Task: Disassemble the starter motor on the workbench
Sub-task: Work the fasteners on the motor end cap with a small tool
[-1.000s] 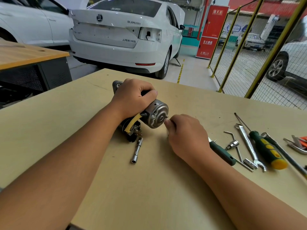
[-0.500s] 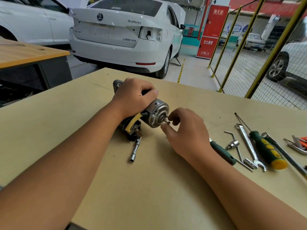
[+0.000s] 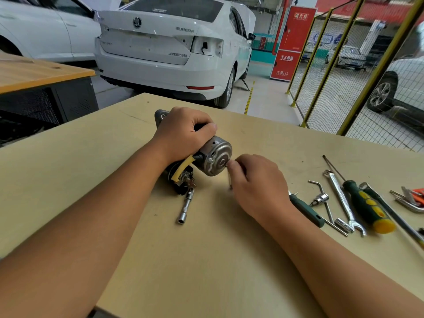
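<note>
Your right fingertips (image 3: 230, 165) pinch a thin metal bolt (image 3: 230, 180) at the end cap.
Your right hand (image 3: 257, 182) meets the silver-capped cylindrical starter motor (image 3: 214, 158), gripped by your left hand (image 3: 183, 131), lying on the pale wooden workbench (image 3: 206, 260) beside a chrome socket extension (image 3: 186, 206).

Car repair workshop, white sedan (image 3: 169, 49) parked beyond the workbench's far edge (image 3: 275, 125), hand tools (image 3: 344, 203) along its right edge, yellow mesh fencing (image 3: 358, 72), probably a fire-hose cabinet (image 3: 294, 42).
</note>
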